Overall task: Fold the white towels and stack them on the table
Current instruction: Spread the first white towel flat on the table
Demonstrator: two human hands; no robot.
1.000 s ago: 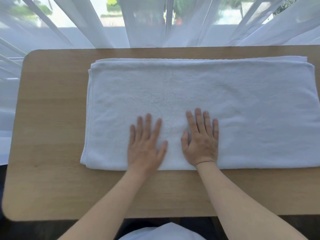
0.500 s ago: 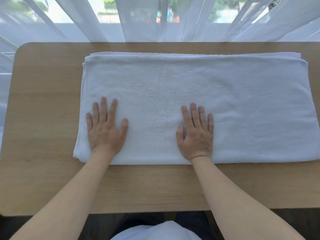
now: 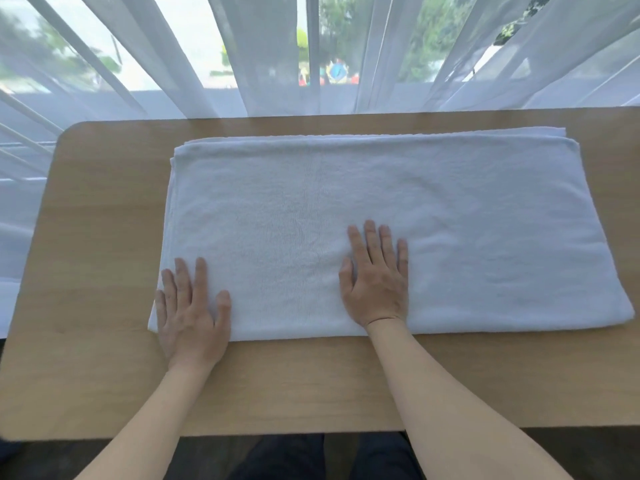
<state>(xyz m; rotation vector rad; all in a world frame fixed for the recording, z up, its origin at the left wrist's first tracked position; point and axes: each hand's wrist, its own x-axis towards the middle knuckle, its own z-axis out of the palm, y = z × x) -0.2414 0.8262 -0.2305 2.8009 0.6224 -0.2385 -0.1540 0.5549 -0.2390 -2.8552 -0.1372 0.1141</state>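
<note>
The left hand (image 3: 192,315) has slid out to the white towel (image 3: 398,233)'s near-left corner; the right hand (image 3: 375,280) stays mid-edge. Both grips lie wide, fingers flat, pressing. The towel's long axis runs left-right across the tabletop (image 3: 104,237), before sheer curtains (image 3: 263,53).

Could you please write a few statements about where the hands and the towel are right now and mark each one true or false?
1. The left hand lies flat at the towel's near left corner. True.
2. The right hand grips a raised corner of the towel. False: it rests flat, fingers straight, near the middle of the towel's near edge.
3. The towel lies folded into a long strip on the table. True.
4. A stack of folded towels sits beside it. False: only this one towel shows on the table.
5. Sheer curtains hang behind the table. True.
</note>
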